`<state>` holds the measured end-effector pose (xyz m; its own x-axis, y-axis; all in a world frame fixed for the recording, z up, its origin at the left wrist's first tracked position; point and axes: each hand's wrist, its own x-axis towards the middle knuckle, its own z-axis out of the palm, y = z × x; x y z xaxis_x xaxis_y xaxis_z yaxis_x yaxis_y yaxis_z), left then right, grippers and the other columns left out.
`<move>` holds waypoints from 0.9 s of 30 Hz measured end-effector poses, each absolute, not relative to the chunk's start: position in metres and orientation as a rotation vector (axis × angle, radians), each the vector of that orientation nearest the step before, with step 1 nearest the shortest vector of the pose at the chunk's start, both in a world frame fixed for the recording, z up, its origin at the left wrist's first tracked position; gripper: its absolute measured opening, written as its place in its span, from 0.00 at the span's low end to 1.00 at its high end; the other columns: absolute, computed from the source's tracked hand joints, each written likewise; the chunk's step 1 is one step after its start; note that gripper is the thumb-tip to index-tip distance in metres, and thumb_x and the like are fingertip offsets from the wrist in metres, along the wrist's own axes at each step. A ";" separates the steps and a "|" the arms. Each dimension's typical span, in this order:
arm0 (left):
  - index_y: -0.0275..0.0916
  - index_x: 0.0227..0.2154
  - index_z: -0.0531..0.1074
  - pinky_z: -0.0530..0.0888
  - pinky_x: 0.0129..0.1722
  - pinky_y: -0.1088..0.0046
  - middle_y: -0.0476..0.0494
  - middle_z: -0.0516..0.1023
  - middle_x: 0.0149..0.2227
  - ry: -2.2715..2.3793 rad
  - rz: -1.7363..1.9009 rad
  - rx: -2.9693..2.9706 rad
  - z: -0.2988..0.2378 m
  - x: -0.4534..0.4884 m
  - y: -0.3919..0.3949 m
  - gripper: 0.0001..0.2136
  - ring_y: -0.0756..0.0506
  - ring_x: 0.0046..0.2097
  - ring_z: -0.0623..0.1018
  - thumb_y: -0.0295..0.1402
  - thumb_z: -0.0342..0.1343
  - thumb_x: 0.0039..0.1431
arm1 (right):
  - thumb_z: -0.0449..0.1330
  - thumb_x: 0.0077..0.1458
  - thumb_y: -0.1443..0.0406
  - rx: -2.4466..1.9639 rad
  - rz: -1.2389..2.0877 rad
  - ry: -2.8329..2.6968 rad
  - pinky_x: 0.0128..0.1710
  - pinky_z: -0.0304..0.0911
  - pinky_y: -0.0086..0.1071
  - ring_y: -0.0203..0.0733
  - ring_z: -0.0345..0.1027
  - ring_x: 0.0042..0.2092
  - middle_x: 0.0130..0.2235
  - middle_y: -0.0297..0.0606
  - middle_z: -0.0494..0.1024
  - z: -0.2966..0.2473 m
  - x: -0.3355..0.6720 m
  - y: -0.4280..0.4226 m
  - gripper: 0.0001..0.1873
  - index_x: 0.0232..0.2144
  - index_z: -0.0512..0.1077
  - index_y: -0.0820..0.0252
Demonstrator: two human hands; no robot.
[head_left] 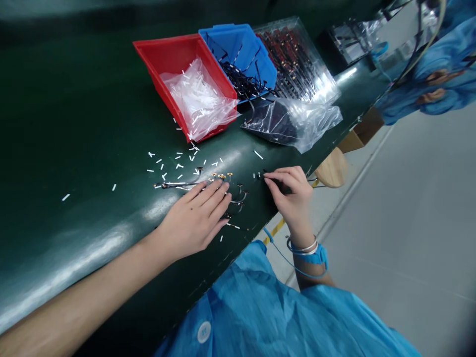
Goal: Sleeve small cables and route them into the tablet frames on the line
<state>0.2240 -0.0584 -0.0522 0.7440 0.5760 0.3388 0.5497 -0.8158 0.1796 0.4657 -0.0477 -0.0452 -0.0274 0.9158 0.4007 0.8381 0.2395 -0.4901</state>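
Note:
My left hand [199,215] lies flat, fingers stretched out, on the dark green worktop, over several short thin cables with small connectors. Some cable ends [240,201] stick out to the right of its fingers. More dark cables [178,185] lie beyond the fingertips. My right hand [292,193] is beside them near the table edge, thumb and forefinger pinched together. A small dark thing shows at those fingertips, too small to name. Small white tube pieces [178,166] are scattered over the worktop, and a few lie close to the right fingertips.
A red bin [156,74] holds a clear bag of white pieces. Beside it are a blue bin [230,37] of black cables, a clear tray [308,59] of parts and a plastic bag [290,121]. A stool [332,168] and another person's sleeve [453,49] are at the right.

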 end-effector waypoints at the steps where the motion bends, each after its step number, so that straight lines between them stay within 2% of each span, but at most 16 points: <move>1: 0.29 0.51 0.73 0.68 0.56 0.58 0.32 0.72 0.56 0.928 0.584 2.886 -0.052 0.224 -0.058 0.20 0.36 0.58 0.72 0.35 0.42 0.68 | 0.60 0.56 0.65 -1.593 0.158 -1.893 0.33 0.66 0.38 0.41 0.68 0.36 0.32 0.36 0.76 -0.045 0.466 -0.046 0.05 0.30 0.77 0.53; 9: 0.27 0.49 0.73 0.69 0.55 0.57 0.31 0.72 0.56 0.924 0.581 2.920 -0.051 0.224 -0.058 0.20 0.36 0.57 0.72 0.35 0.41 0.68 | 0.60 0.55 0.67 -1.500 0.109 -1.939 0.33 0.65 0.37 0.40 0.67 0.35 0.31 0.36 0.75 -0.049 0.457 -0.049 0.05 0.30 0.77 0.55; 13: 0.27 0.50 0.73 0.69 0.55 0.58 0.31 0.72 0.56 0.920 0.574 2.928 -0.052 0.224 -0.058 0.21 0.36 0.57 0.72 0.35 0.41 0.68 | 0.61 0.55 0.66 -1.579 0.103 -1.826 0.33 0.65 0.37 0.40 0.68 0.36 0.31 0.35 0.75 -0.051 0.455 -0.054 0.05 0.31 0.77 0.53; 19: 0.27 0.49 0.74 0.68 0.55 0.58 0.32 0.73 0.55 0.944 0.603 2.923 -0.052 0.224 -0.059 0.21 0.36 0.57 0.72 0.35 0.41 0.68 | 0.62 0.54 0.67 -1.613 0.126 -1.830 0.34 0.65 0.37 0.41 0.68 0.36 0.30 0.36 0.75 -0.053 0.448 -0.053 0.04 0.28 0.76 0.57; 27: 0.29 0.50 0.73 0.66 0.57 0.60 0.34 0.74 0.55 0.968 0.578 2.921 -0.053 0.224 -0.060 0.20 0.38 0.57 0.72 0.36 0.42 0.68 | 0.61 0.56 0.66 -1.327 0.284 -2.058 0.33 0.64 0.35 0.38 0.67 0.34 0.31 0.34 0.76 -0.045 0.422 -0.026 0.04 0.29 0.75 0.55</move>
<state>0.2244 -0.0596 -0.0526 0.7406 0.5788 0.3413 0.5750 -0.8087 0.1237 0.4220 -0.0264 -0.0453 -0.2638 0.8720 0.4123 0.7278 0.4604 -0.5083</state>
